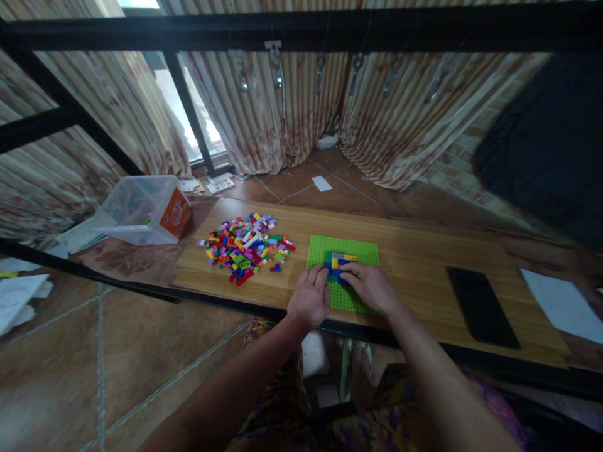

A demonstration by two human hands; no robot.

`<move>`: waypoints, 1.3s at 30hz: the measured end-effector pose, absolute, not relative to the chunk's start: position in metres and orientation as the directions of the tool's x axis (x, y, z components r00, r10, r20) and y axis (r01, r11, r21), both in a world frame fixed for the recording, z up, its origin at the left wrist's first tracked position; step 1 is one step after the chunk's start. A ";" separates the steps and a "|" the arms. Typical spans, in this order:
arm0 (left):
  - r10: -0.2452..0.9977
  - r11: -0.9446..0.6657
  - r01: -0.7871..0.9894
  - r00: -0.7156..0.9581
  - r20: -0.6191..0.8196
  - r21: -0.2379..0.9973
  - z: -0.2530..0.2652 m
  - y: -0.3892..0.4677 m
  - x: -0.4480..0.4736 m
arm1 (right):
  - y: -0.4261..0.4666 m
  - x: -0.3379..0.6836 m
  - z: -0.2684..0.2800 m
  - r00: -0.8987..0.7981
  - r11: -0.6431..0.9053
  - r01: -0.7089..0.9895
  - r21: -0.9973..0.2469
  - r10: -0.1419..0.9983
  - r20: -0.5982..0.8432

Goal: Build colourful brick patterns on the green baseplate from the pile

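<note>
A bright green studded baseplate (365,247) lies on the wooden board. On its middle stands a low build of toy bricks (335,265) in blue, yellow, green and grey. My left hand (308,298) rests over the plate's left edge, fingers bent and close together, their tips against the left side of the build. From the right, my right hand (370,285) reaches over the plate, its thumb and fingers closed at the right side of the build. Whether a loose brick sits between those fingertips is hidden.
A heap of loose toy bricks (245,245) covers the board's left part. Beyond it stands a clear plastic box (136,213) with an orange label. To the right lie a black phone-like slab (483,306) and a white sheet (563,301). A dark metal bar (301,31) crosses overhead.
</note>
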State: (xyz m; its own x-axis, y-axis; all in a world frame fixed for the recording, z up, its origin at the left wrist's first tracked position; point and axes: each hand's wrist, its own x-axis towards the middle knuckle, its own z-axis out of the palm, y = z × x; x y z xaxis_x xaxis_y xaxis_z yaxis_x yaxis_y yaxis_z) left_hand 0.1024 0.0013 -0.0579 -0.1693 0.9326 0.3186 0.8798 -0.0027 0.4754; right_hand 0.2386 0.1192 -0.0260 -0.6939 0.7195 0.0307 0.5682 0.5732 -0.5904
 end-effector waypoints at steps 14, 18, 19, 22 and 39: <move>0.930 -0.008 0.880 -0.169 0.328 0.475 -0.059 0.002 0.103 | 0.118 0.233 -0.034 -0.578 0.432 0.571 -0.698 0.815 0.032; 0.929 -0.011 0.881 -0.166 0.332 0.473 -0.059 0.002 0.103 | 0.118 0.231 -0.033 -0.559 0.398 0.560 -0.727 0.829 0.023; 0.928 -0.011 0.881 -0.166 0.333 0.472 -0.059 0.002 0.102 | 0.118 0.231 -0.033 -0.558 0.398 0.562 -0.725 0.830 0.023; 0.930 -0.014 0.886 -0.159 0.331 0.463 -0.060 0.002 0.102 | 0.118 0.230 -0.034 -0.566 0.429 0.581 -0.691 0.823 0.035; 0.934 -0.027 0.920 -0.116 0.338 0.390 -0.067 0.003 0.101 | 0.117 0.226 -0.037 -0.559 0.469 0.600 -0.648 0.825 0.080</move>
State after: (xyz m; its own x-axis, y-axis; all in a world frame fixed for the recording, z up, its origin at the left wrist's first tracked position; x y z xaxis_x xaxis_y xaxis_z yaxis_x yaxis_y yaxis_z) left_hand 0.1008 0.0028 -0.0672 -0.1161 0.9341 0.3376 0.9202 -0.0268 0.3905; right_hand 0.2263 0.1175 -0.0370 -0.5594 0.8250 0.0798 0.5995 0.4693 -0.6483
